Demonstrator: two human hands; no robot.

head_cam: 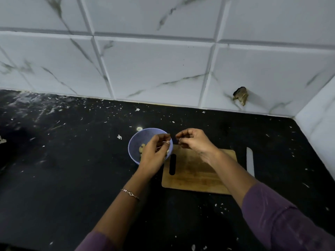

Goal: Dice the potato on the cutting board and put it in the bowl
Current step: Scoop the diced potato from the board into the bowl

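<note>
Few pale potato pieces (142, 148) show in the bowl (133, 140), just left of the board. Left hand (155, 153) hangs over the bowl, fingers curled; what they hold cannot be told. Right hand (192, 142) is beside the rim, fingertips bunched, grip likewise unclear. Cutting board (192, 175) looks bare; knife (250, 160) lies to its right. Judged: last transfer step; next, shed any clinging bits. Bowl's right half is hidden.

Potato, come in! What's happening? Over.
Left hand over bowl, right hand beside it, grips unclear. Potato pieces in bowl. Cutting board shows no potato; knife beside it.
</note>
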